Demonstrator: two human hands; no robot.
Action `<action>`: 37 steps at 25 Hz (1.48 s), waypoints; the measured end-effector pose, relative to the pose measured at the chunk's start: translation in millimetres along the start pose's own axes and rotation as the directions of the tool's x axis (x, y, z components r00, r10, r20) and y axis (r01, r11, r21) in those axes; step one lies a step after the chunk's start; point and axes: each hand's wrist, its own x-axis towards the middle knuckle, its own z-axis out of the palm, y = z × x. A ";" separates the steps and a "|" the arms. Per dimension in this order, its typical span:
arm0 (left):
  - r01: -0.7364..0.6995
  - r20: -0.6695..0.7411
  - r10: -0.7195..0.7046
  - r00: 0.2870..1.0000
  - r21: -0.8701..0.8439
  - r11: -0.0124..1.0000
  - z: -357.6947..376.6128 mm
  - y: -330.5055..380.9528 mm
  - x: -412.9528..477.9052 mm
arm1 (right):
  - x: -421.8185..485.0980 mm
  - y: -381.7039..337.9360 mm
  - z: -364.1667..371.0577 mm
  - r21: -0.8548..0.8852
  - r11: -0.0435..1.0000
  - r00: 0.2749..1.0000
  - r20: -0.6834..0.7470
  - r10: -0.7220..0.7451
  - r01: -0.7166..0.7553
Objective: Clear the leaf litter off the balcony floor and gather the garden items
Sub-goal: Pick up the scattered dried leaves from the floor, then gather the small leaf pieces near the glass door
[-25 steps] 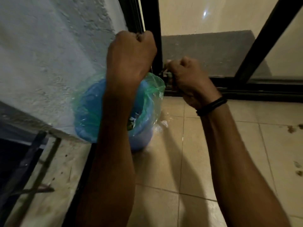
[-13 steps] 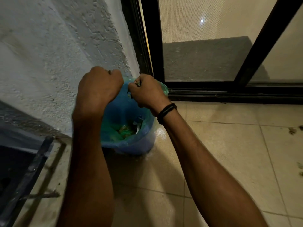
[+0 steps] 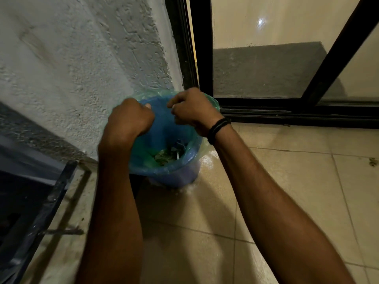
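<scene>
Rough plaster wall [image 3: 71, 68] fills the left and far left; beige tiled floor [image 3: 287, 181] covers the right and near side. Black sliding door frame [image 3: 287, 111] runs across the far right, its track meeting the tiles. Dark metal railing [image 3: 57, 191] at the near left edge. Blue bin [image 3: 176, 177] stands upright on the floor in the far corner, against the wall and just beside the door frame. Green see-through bag [image 3: 143, 160] lines it, with its rim folded over the bin's lip. Left hand [image 3: 131, 117] is a closed fist gripping the bag's left rim (the contact itself is hidden under the knuckles). Right hand [image 3: 194, 111] has curled fingers pinching the bag's far-right rim, near the left hand but not touching it. Leaf litter [image 3: 166, 155] sits at the bottom of the bag, in the bin. Black wristband [image 3: 218, 128] on the right wrist. One leaf scrap [image 3: 372, 161] lies on the tiles at far right, well apart from the bin.
</scene>
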 end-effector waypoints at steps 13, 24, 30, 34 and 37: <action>-0.630 -0.136 0.619 0.774 -0.264 0.730 120.9 236.4 -142.4 | -94.2 88.0 -214.4 0.072 0.987 0.649 -0.747 0.147 -0.141; -0.779 0.415 0.720 0.557 -0.039 0.625 320.5 304.8 -317.5 | -306.0 284.0 -319.7 -0.162 0.737 0.532 -0.792 0.300 -0.656; -0.889 0.698 0.616 0.364 0.063 0.453 383.5 267.3 -285.2 | -339.2 360.3 -318.8 -0.332 0.697 0.720 -0.581 0.380 -0.635; -0.901 0.724 0.603 0.335 0.060 0.429 409.4 255.3 -261.7 | -342.4 378.7 -330.5 -0.282 0.669 0.658 -0.632 0.409 -0.688; -0.840 0.668 0.630 0.395 -0.016 0.543 430.2 246.0 -268.0 | -324.1 380.8 -323.9 -0.236 0.694 0.608 -0.711 0.353 -0.680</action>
